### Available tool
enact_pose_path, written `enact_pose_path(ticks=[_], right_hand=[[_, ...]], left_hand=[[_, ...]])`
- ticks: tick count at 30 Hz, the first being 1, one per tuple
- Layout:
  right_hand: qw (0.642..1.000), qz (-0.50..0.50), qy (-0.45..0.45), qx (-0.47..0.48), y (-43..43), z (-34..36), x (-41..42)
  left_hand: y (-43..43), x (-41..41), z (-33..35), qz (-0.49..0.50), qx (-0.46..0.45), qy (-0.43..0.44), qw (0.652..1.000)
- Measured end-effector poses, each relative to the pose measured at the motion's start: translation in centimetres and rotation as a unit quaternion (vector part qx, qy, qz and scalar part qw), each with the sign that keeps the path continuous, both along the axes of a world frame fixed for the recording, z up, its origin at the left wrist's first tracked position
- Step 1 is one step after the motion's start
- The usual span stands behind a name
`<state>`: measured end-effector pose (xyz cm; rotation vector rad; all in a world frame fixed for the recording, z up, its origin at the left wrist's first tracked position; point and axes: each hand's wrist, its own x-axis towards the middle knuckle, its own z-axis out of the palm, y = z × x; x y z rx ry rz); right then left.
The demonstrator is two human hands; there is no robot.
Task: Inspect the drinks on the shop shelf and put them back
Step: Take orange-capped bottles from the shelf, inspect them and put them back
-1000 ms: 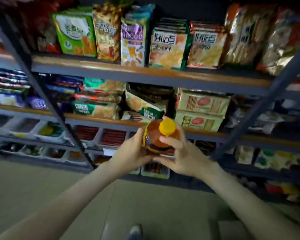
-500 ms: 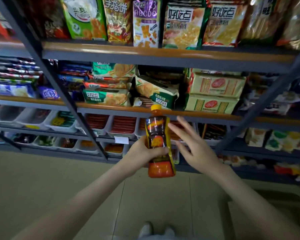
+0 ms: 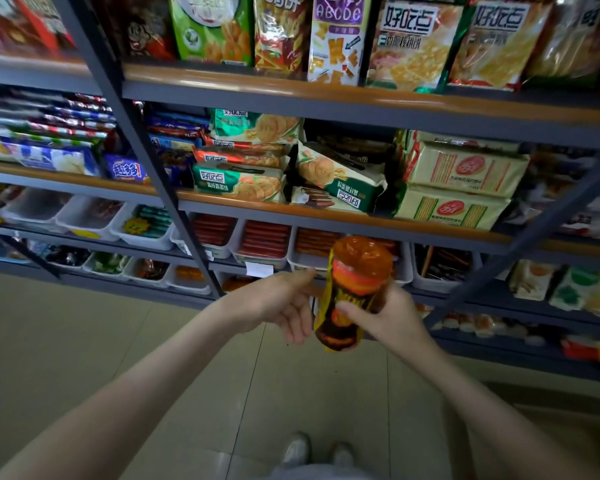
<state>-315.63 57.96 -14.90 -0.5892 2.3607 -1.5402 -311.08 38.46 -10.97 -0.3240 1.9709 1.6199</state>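
In the head view, an amber drink bottle with a yellow and orange label hangs in the air before the lower shelves. Its wide round base points up towards me, and its cap end is hidden low down. My right hand grips its body, thumb across the label. My left hand sits just left of the bottle with relaxed fingers, and I cannot tell whether it touches it.
A grey metal rack with wood-trimmed shelves fills the view, packed with biscuit packs and snack bags. White bins of sausages stand right behind the bottle. A slanted upright crosses at left. Tiled floor and my shoes are below.
The bottle went from my left hand into my right and turned over, so its base now points up. My left hand has let go. The view has moved closer to the shelves.
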Motion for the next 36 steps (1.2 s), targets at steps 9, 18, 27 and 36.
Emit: enact_pose_path(ticks=[9, 18, 27, 36], right_hand=[[0.923, -0.065, -0.319, -0.204, -0.5, 1.0, -1.7], [0.931, 0.006, -0.362, -0.049, 1.5, 4.0, -1.0], [0.986, 0.066, -0.148, -0.038, 4.0, 6.5, -2.1], [0.957, 0.084, -0.167, -0.220, 5.6, 8.2, -4.3]], left_hand=[[0.1, 0.6, -3.1, -0.163, -0.384, 0.487, 0.767], [1.8, -0.9, -2.7, -0.132, -0.320, 0.506, 0.790], [6.0, -2.2, 0.9, 0.073, -0.090, 0.201, 0.973], [8.2, -5.7, 6.1, 0.083, -0.072, 0.159, 0.981]])
